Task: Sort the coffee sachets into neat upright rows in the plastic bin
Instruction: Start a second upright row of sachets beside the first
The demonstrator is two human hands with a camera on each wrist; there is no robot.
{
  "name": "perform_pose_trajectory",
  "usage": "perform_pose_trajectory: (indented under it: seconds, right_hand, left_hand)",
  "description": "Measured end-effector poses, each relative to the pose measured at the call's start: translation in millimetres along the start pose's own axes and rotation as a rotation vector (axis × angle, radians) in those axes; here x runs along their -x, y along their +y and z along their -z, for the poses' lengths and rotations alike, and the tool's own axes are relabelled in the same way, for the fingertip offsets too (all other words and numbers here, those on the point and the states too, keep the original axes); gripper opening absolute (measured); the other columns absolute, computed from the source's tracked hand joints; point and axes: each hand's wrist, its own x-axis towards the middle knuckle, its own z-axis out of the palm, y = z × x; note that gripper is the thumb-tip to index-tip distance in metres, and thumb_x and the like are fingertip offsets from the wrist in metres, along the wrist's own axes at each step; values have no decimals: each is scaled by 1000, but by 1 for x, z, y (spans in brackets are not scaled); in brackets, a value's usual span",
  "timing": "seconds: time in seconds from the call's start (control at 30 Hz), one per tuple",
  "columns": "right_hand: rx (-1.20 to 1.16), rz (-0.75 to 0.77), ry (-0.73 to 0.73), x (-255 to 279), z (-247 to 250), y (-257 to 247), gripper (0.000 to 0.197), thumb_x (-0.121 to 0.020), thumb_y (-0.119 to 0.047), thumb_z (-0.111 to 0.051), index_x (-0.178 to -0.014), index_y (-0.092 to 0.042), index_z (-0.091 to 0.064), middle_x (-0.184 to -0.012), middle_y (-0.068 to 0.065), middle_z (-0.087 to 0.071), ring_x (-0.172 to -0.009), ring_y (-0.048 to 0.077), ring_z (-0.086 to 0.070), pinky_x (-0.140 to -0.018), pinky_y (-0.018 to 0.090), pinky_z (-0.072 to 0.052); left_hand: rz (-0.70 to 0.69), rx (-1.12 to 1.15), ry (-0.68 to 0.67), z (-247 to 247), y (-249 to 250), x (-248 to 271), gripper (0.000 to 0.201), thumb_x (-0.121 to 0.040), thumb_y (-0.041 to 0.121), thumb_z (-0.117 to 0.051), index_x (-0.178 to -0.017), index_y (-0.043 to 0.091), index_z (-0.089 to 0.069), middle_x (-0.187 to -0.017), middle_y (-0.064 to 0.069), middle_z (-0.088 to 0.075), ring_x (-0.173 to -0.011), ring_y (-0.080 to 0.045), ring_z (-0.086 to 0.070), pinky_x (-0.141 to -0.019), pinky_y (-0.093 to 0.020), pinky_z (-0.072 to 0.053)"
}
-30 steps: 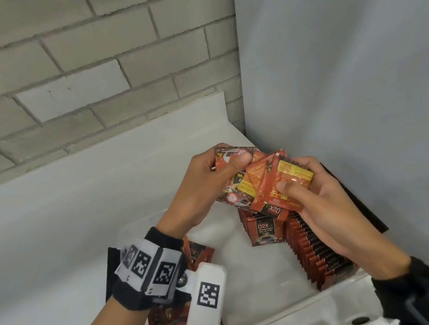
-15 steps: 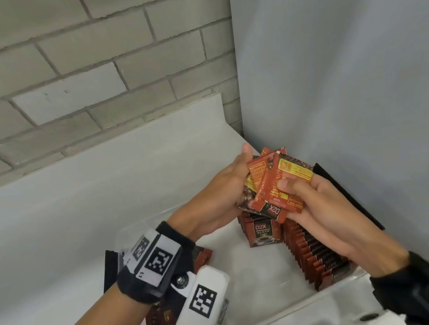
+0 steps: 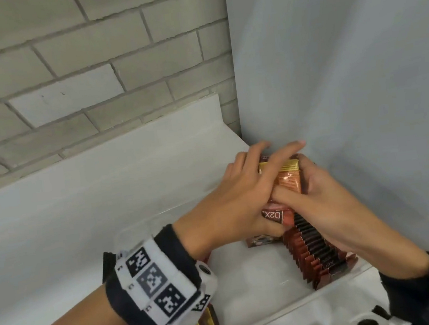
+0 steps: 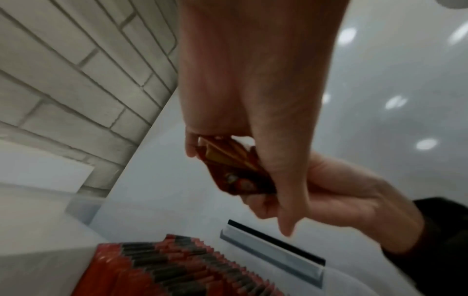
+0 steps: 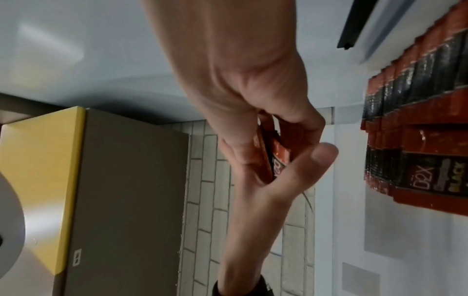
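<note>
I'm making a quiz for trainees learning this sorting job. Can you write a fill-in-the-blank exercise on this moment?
1. The small stack of red and orange coffee sachets is held by ____ hands.
2. The long upright row of red and black sachets stands along the ____ side of the clear plastic bin.
3. The wall behind the white counter is made of grey ____.
4. Each wrist camera shows the ____ hand too.

Missing words: both; right; brick; other
</note>
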Motion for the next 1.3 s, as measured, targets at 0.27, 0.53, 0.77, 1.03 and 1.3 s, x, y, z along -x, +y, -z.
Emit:
perform_pose_trajectory:
  seconds: [0.27, 0.53, 0.77, 1.03, 1.3]
  right_hand:
    - [-302, -176, -294, 2, 11, -7, 75, -58, -43, -87, -117, -8, -56, -96, 6, -69, -91, 18, -68, -71, 30, -56]
    - [-206, -221, -296, 4, 3, -16, 54, -73, -26, -76, -121, -13, -56, -100, 4, -73, -98, 18, -70, -74, 24, -55]
    - [-243, -220, -168, 4, -8, -11, 102, -47, -55, -88, -126, -7, -46, -113, 19, -66, -110, 27, -65, -92, 37, -55]
    - [-347, -253, -141, 1, -10, -16, 76, -64, -51, -74, -126, -14, -53, -113, 12, -69, -105, 20, -68, -74, 25, -56]
    - [-263, -215, -153, 2, -7, -17, 69, -64, -21, -73, -128, -14, -48, -100, 7, -72, -93, 20, -72, -69, 25, -56]
  left_hand:
    - [-170, 422, 111, 7, -11, 2, 94, -67, 7, -82, -137, 36, -26, -118, 0, -31, -108, -14, -45, -84, -30, -51]
    - [-159, 465, 217, -7, -15, -3, 94, -64, 28, -85, -129, 38, -19, -141, -7, -30, -131, -29, -37, -100, -52, -42]
    - [-155, 580, 312, -12, -16, -3, 92, -62, -2, -83, -127, 28, -25, -131, -20, -35, -128, -25, -42, -105, -38, -40]
    - [-95, 605, 253, -11, -15, -2, 87, -62, 18, -88, -124, 33, -29, -127, -15, -44, -124, -30, -45, -102, -49, -42]
    - [55, 646, 166, -13, -19, 4, 100, -58, 35, -87, -130, 36, -18, -136, -6, -38, -132, -28, -40, -102, -51, -43]
